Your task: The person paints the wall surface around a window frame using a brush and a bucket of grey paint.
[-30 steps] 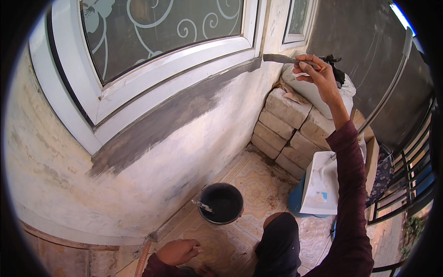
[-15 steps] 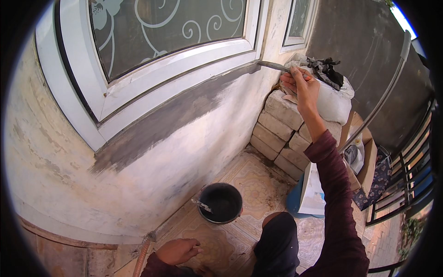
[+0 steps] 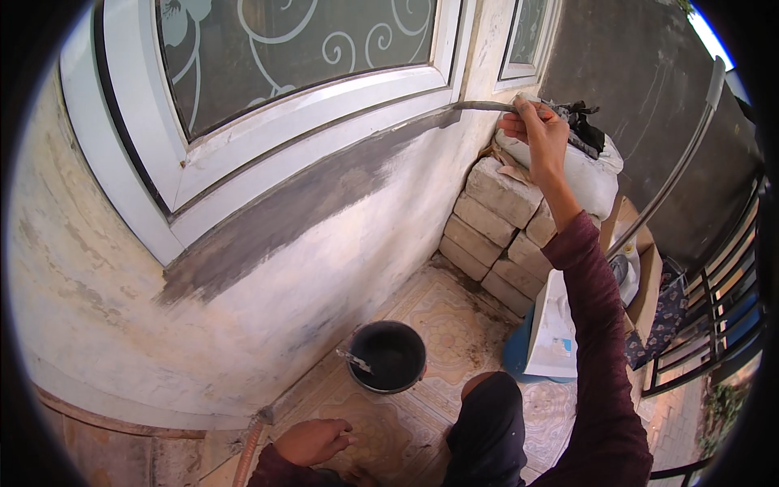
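Up at the corner beneath the white-framed window [image 3: 316, 114], my right hand [image 3: 538, 134] grips a thin, flat putty knife [image 3: 483, 105] between thumb and fingers, its tip at the upper right end of the dark grey coating [image 3: 284, 203] on the pale wall. My left hand [image 3: 312, 442] hangs low at the bottom of the view, empty, with its fingers loosely bent and apart. Right of it, on the tiles, stands a black bucket [image 3: 398, 349] with a smeared tool handle [image 3: 355, 360] inside.
Stacked pale blocks [image 3: 492, 196] with a white sack [image 3: 600, 166] on top fill the corner. A blue container [image 3: 517, 349] under a white board [image 3: 552, 325], a cardboard box [image 3: 645, 292], a long metal pole [image 3: 673, 170] and black railings [image 3: 722, 300] are on the right. My knee [image 3: 487, 422] is below.
My right hand with the knife has moved left and down from a second ago, then slightly upward, the knife staying at the coating's end. My left hand has stayed in place.
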{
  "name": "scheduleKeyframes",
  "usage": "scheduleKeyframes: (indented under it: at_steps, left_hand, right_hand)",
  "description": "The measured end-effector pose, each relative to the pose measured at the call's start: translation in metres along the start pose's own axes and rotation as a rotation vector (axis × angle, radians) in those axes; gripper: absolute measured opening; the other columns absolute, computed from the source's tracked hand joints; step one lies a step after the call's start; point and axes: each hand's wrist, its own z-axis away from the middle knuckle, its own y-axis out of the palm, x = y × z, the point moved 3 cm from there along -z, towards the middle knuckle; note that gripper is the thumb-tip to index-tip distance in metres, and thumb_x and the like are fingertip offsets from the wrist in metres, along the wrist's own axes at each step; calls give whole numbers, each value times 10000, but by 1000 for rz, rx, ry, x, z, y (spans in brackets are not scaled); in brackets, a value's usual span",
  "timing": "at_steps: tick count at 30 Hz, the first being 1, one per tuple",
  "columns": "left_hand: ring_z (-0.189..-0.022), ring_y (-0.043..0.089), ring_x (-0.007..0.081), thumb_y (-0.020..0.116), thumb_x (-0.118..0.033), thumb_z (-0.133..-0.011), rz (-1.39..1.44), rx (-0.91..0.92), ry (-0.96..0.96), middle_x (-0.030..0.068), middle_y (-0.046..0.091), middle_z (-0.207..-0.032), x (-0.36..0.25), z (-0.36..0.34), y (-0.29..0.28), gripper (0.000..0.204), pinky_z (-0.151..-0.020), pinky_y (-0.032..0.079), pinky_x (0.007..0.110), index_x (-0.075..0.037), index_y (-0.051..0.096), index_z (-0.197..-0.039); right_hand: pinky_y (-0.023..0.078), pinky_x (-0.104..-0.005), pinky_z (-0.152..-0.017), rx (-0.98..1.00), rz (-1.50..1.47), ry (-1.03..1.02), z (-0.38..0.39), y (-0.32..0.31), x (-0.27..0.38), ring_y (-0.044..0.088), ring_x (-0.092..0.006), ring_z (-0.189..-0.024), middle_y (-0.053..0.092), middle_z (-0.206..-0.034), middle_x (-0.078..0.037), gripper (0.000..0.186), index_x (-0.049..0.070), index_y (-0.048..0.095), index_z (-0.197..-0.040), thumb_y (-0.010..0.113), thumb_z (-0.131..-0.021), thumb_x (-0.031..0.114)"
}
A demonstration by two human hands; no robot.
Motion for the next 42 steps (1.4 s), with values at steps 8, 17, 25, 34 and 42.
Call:
scheduleKeyframes:
  at_steps: [8, 17, 25, 34, 42]
  left_hand:
    - [-898, 703, 366, 588, -352, -996, 7, -9, -3, 198, 724, -956, -1, 0, -2, 405, -796, 543, 440, -11, 635, -1208]
    - [-911, 698, 380, 593, -358, -991, -3, -17, 5, 203, 722, -968, -1, 1, -3, 407, -798, 542, 448, -11, 635, -1200]
    - [-922, 699, 377, 588, -359, -996, -7, -8, -10, 200, 725, -978, -6, 2, -5, 400, -800, 543, 449, -17, 634, -1198]
    - [-929, 699, 375, 579, -369, -1001, -12, -9, -5, 200, 725, -987, -6, 4, -5, 408, -802, 542, 451, -14, 635, -1196]
    - [-925, 699, 376, 586, -375, -997, -25, -22, -5, 191, 727, -981, -8, 5, -6, 404, -796, 539, 454, -27, 642, -1195]
  right_hand:
    - [613, -277, -667, 44, 156, -23, -16, 7, 10, 749, -204, -727, 726, -832, -166, 368, -112, 698, -1016, 687, -949, 249]
    - [605, -276, -613, 220, 242, -21, -41, 17, 25, 737, -185, -669, 720, -788, -150, 363, -96, 697, -945, 707, -924, 266]
    - [596, -270, -585, 326, 269, 1, -32, 36, 46, 731, -189, -645, 706, -760, -143, 352, -76, 686, -898, 716, -912, 275]
    - [595, -265, -575, 171, 380, -93, -33, 30, 49, 731, -175, -626, 715, -739, -130, 379, -91, 708, -947, 714, -910, 286]
    - [590, -262, -581, 241, 336, -70, -13, 46, 53, 726, -163, -623, 711, -723, -114, 373, -76, 721, -928, 703, -922, 296]
